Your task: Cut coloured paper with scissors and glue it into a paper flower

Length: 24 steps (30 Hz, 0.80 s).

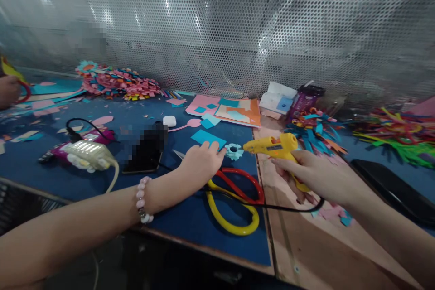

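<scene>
My right hand [306, 172] is wrapped around a yellow hot glue gun [275, 143], its nozzle pointing left. Just off the nozzle lies a small pale blue paper ring [234, 157] with a jagged outer edge. The fingers of my left hand [202, 163] are curled together at the ring's left edge and appear to pinch it; their tips are partly hidden. Beyond these fingers rests a blue paper rectangle [207, 138]. Large scissors with red and yellow handles [234, 230] lie under and beside my left hand. The gun's black cord [288, 209] crosses the handles.
Coloured paper sheets [253, 118] lie at the back, beside a purple cup [304, 102]. A dark phone [144, 152], a white earbud case [169, 121] and a power strip [86, 152] are leftward. A black case [390, 186] lies right. Another person's hand [8, 92] holds scissors far left.
</scene>
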Each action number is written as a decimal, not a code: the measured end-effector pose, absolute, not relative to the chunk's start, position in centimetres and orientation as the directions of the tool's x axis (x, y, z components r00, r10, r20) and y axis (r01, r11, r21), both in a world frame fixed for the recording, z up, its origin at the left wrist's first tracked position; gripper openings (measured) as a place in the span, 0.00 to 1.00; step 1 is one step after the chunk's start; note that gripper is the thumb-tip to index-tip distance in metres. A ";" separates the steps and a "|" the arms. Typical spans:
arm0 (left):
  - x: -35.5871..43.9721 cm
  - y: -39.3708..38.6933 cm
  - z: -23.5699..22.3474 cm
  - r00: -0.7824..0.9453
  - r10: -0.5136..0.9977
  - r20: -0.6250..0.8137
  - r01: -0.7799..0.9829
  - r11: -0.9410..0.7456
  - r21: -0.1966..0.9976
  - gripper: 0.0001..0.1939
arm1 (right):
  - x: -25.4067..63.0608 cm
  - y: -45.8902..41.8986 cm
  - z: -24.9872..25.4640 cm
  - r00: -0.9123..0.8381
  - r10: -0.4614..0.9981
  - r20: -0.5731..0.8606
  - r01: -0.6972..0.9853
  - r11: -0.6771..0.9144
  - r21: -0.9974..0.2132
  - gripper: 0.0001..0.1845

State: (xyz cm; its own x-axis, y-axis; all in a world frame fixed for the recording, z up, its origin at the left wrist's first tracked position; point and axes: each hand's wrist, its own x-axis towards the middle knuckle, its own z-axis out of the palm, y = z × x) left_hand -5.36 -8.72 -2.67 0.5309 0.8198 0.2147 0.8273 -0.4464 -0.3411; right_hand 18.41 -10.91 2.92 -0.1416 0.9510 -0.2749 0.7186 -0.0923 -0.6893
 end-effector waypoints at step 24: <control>-5.3 -8.9 -2.5 0.527 0.824 0.209 0.830 -0.447 -0.333 0.20 | 17.8 -11.0 3.0 -0.186 0.939 -0.290 0.720 -0.071 -0.690 0.23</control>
